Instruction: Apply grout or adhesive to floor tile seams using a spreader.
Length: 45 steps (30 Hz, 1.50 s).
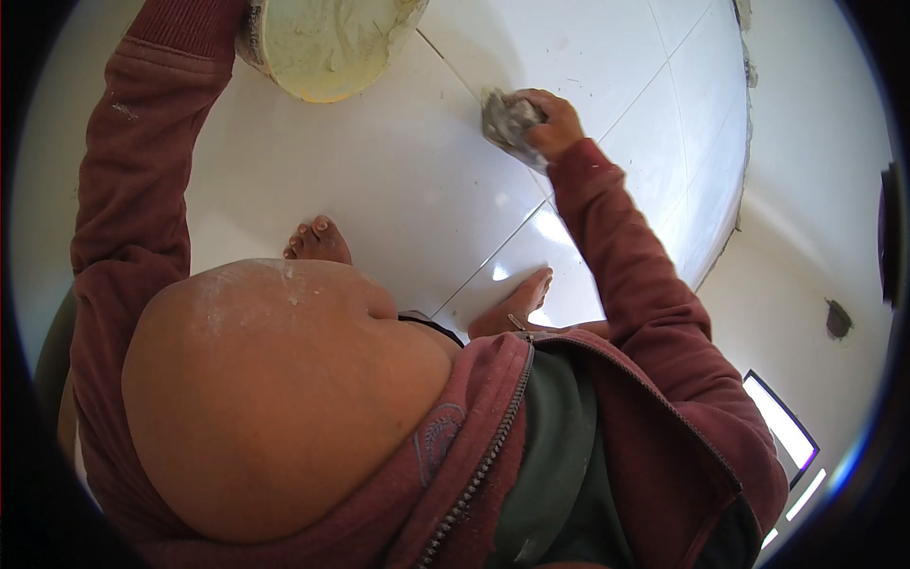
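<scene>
The right fingers [546, 99] are curled around a grey lump [509, 121]. Left of them is a bucket [323, 97] of pale paste [346, 36]. I can't tell what the left fingers hold.

Place: unfinished room, seemingly an indoor building site
Floor [408, 190]: glossy white tiles
Wall [796, 275]: pale, right of the floor, with a dark hole-like patch [838, 320]
Ragged edge [750, 71]: along the floor's right border
Bucket [327, 97]: pale paste inside, at the floor's upper left

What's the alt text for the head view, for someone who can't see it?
The person's right grip holds a crumpled grey bundle over white floor tiles. A pale tub, smeared inside, is cut off by the top edge beside the left sleeve; the left grip is out of view.
</scene>
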Available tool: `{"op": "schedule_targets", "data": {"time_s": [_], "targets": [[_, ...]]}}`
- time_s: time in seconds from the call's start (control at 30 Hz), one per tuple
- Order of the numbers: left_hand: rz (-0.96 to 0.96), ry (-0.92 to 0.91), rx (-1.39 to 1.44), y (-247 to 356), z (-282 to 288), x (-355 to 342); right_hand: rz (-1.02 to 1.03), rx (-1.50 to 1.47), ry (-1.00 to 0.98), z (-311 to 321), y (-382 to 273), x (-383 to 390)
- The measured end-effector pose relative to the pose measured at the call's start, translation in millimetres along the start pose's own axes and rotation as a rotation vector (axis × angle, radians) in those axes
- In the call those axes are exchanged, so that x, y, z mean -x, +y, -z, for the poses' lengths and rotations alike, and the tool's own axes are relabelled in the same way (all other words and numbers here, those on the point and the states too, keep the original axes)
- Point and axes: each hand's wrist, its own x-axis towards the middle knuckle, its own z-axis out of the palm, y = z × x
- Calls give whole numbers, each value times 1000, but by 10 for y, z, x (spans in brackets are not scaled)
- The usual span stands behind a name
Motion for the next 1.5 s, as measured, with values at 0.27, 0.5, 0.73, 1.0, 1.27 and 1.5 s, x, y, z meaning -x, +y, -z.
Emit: {"op": "schedule_targets", "data": {"time_s": [0.27, 0.5, 0.73, 1.0, 1.27, 1.5], "targets": [[46, -14, 23, -10, -15, -12, -188, -178, 178, -21, 5, 165], [53, -26, 43, 10, -14, -23, 16, 361, 53, -142, 156, 360], [74, -45, 65, 45, -40, -12, 574, 706, 121, 129, -318, -624], [120, -65, 102, 0, -17, -10, 441, 1011, -136, 113, -23, -238], [228, -91, 264, 52, 109, 95, 61, 658, -397, 406, 398, 325], [611, -168, 554, 406, 436, 680, 190, -20, 150, -392, -616, -560]]}}
